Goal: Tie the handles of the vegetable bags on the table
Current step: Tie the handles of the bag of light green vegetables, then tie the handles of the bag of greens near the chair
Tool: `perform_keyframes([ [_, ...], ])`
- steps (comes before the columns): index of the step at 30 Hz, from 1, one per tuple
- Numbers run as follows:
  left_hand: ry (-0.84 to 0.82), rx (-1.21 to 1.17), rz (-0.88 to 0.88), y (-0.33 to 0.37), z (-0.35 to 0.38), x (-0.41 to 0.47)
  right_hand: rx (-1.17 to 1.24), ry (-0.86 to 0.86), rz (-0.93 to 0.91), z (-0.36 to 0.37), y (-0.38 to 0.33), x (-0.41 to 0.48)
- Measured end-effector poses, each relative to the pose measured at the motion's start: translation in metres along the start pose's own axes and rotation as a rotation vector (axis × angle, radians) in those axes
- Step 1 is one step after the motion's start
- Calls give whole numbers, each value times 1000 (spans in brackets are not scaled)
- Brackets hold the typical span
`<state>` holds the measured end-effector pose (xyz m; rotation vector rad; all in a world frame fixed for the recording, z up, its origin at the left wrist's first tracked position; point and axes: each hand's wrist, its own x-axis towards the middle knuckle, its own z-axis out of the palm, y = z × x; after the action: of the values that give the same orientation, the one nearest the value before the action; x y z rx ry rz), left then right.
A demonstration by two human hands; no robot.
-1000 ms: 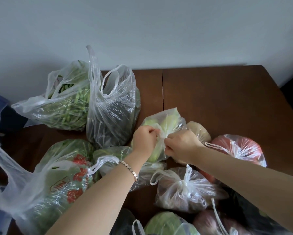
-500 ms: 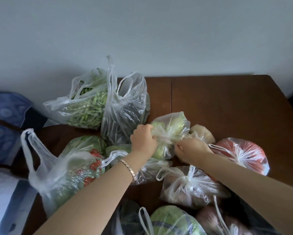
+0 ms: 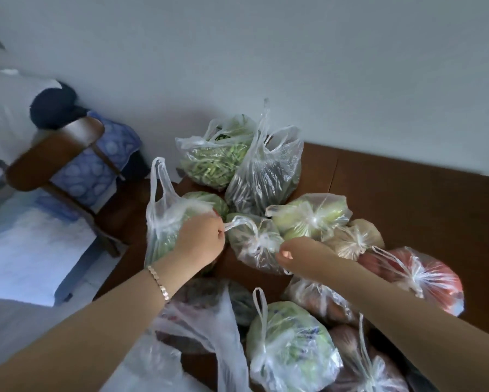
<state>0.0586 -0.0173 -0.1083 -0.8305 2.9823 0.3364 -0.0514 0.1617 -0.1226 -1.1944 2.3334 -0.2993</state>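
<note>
A thin clear plastic bag of pale green vegetables [image 3: 249, 250] lies between the two hands on the brown wooden table [image 3: 407, 199]. The left hand [image 3: 199, 240] is clenched round one twisted white handle loop [image 3: 239, 222]. The right hand [image 3: 299, 256] curls just beside the bag's knot; I cannot tell whether it holds the other handle. The film looks light, limp and slippery, and likely to stretch. It is best gripped on the bunched handles close to the knot.

Nearest bag [image 3: 384, 374] partly off-frame.
</note>
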Motion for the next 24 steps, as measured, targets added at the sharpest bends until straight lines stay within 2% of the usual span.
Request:
perform_keyframes([
  [4, 326, 121, -86, -48, -24, -5, -19, -9, -45, 4, -36, 8],
  [6, 398, 80, -172, -73, -29, -1, -37, 1, -27, 4, -55, 20],
  [8, 274, 6, -320, -97, -32, 9, -76, 27, 14, 4, -76, 38],
  [10, 50, -88, -432, -122, -31, 23, -94, 52, 79, 9, -99, 60],
  [11, -52, -141, -438, -129, -24, 30, -67, 66, 108, 9, -106, 66],
  [13, -212, -269, -329, -144, -15, 41, 3, 99, 162, 13, -123, 82],
  [15, -223, -381, -147, -153, -7, 49, 13, 135, 187, 19, -134, 99],
  [17, -169, -473, -51, -154, -6, 50, 40, 152, 203, 24, -141, 111],
  [21, -189, -682, 25, -157, -12, 45, 42, 76, 159, 34, -149, 135],
  [24, -176, -765, 0, -168, -13, 43, 3, -32, 129, 37, -156, 148],
])
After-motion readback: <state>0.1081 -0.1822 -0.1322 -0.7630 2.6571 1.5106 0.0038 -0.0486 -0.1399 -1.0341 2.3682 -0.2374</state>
